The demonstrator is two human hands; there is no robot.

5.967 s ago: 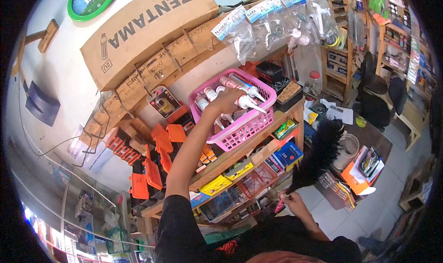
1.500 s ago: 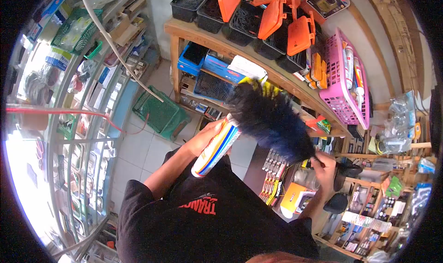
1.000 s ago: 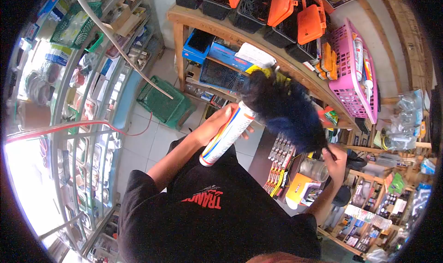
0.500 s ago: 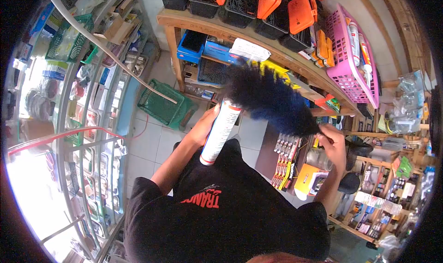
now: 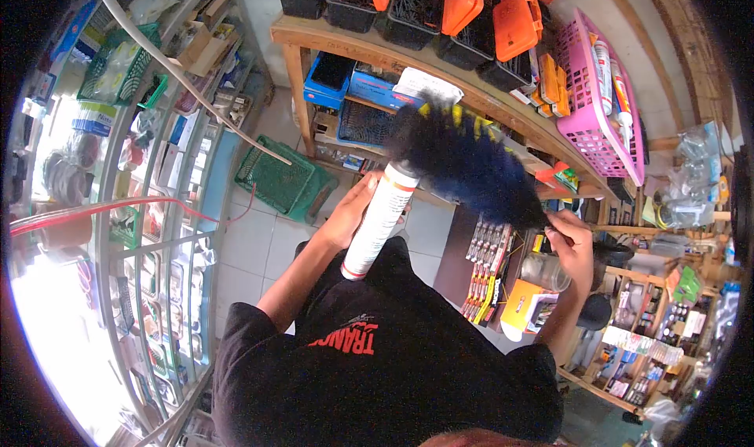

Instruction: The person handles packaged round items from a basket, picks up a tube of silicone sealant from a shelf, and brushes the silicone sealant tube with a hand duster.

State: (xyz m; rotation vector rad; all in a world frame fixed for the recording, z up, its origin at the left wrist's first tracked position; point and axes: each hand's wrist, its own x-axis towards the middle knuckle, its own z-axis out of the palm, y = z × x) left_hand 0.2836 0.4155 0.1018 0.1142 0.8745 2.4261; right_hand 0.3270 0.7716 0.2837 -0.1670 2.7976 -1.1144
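Note:
My left hand [image 5: 351, 211] is closed around a white sealant cartridge [image 5: 377, 227] with orange-red bands and small print, held tilted in front of my chest. Some of the fingers are hidden behind the tube. In my right hand [image 5: 571, 241], the fingers pinch the end of a dark, fluffy feather duster [image 5: 471, 160]. Its feathers reach across to the left and touch or overlap the upper end of the cartridge; the handle is mostly hidden by the fingers.
A wooden shelf [image 5: 377, 48] ahead bears black bins of nails or screws and a pink basket [image 5: 601, 125] with tubes. Left stand crowded shelves and a green basket [image 5: 275, 176] on the floor. A yellow box [image 5: 521, 306] and jar [image 5: 543, 272] sit near my right forearm.
The feather duster has shifted slightly right and down along the cartridge's upper end. The cartridge stays in my left hand, nearly in place. The view has moved a little.

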